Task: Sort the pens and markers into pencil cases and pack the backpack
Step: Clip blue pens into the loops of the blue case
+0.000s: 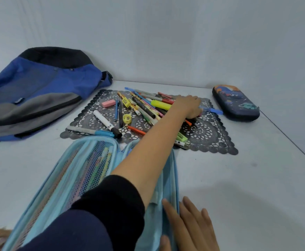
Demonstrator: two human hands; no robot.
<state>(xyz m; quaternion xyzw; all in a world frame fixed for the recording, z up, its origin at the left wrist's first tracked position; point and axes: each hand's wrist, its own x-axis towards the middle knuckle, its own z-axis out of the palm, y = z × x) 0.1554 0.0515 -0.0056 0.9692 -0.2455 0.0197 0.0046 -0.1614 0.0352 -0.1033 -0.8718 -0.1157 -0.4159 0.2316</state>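
A pile of pens and markers point(146, 105) lies on a dark lace mat point(207, 136) in the middle of the table. My left hand point(188, 106) reaches across the pile, its fingers curled round a blue pen point(212, 110) that sticks out to the right. An open light blue pencil case point(93, 169) with a mesh pocket holding several pens lies close in front of me. My right hand point(186, 225) rests flat on that case's right edge, fingers straight. A blue and grey backpack point(39, 91) lies at the left. A dark, shut pencil case point(235, 103) sits at the right.
On the mat's left part lie a white marker with a black cap point(107, 124), a pink eraser point(108, 103), a yellow sharpener point(126, 118) and a grey marker with a blue cap point(90, 131). A wall runs behind the table. The table's right edge slants down at far right.
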